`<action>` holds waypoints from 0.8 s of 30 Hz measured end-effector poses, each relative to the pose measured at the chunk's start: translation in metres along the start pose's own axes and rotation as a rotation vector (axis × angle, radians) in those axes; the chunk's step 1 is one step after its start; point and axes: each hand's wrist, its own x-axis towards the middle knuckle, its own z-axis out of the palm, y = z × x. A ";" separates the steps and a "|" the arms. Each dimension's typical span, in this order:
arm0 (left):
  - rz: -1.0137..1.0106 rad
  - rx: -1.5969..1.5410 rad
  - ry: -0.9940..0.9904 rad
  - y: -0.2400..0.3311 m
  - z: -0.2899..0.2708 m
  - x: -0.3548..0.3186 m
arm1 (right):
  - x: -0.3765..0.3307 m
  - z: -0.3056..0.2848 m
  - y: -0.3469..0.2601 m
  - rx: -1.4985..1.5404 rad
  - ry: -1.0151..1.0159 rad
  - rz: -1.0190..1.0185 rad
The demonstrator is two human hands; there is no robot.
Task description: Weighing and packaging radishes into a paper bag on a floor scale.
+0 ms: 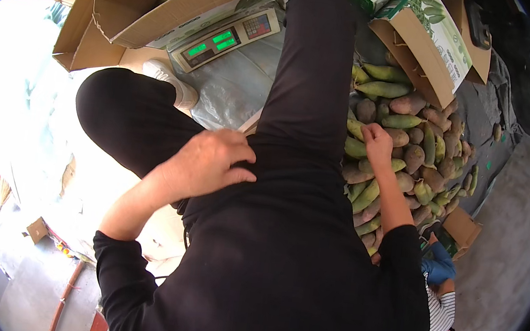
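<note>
The left hand [213, 163] rests over the lap of the person's black trousers [312, 66], its fingers loosely bent and the thumb apart, with nothing seen in its grasp. The right hand [378, 146] reaches past the thigh, fingers drawn together at the end of a green radish [354, 130] near the pile's left edge; whether it grips the radish or only touches it, I cannot tell. Around that hand, long green radishes [402, 122] lie mixed with rounder brownish-red roots [414, 158], spread over a dark sheet [488, 125]. Beyond the legs, a scale [227, 42] with lit green displays stands beside an open cardboard box [184, 14] with green produce inside. A printed carton [446, 42] leans above the pile, and at lower right a co-worker in a striped top [441, 313] is near a small box [462, 228].
</note>
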 end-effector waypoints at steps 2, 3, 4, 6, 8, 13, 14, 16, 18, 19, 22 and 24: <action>-0.177 -0.077 -0.022 0.008 0.006 -0.009 | -0.014 -0.016 -0.043 0.152 -0.042 -0.092; -0.176 -0.075 -0.022 0.012 0.007 -0.015 | -0.023 -0.026 -0.067 0.301 -0.088 -0.186; -0.164 -0.094 -0.047 0.013 0.005 -0.019 | -0.031 -0.037 -0.088 0.350 -0.225 -0.191; -0.155 -0.111 -0.068 0.017 0.008 -0.027 | -0.046 -0.049 -0.119 0.397 -0.363 -0.201; -0.297 -0.241 0.092 0.013 0.018 -0.033 | -0.054 -0.051 -0.137 0.328 -0.447 -0.565; -0.483 -0.382 0.276 -0.010 0.030 -0.033 | -0.057 -0.047 -0.149 0.318 -0.495 -0.586; -0.449 -0.361 0.363 -0.018 0.034 -0.031 | -0.056 -0.046 -0.150 0.305 -0.488 -0.589; -0.498 -0.262 0.472 -0.039 0.024 -0.025 | -0.055 -0.041 -0.155 0.213 -0.396 -0.686; -0.473 -0.219 0.513 -0.052 0.021 -0.021 | -0.050 -0.032 -0.161 0.124 -0.296 -0.782; -0.474 -0.217 0.516 -0.052 0.024 -0.021 | -0.045 -0.025 -0.165 -0.034 -0.171 -0.785; -0.497 -0.104 0.263 -0.042 0.029 -0.014 | -0.031 -0.010 -0.163 -0.192 0.039 -0.790; -0.400 0.299 0.295 -0.039 0.042 -0.019 | -0.031 -0.009 -0.166 -0.111 0.018 -0.753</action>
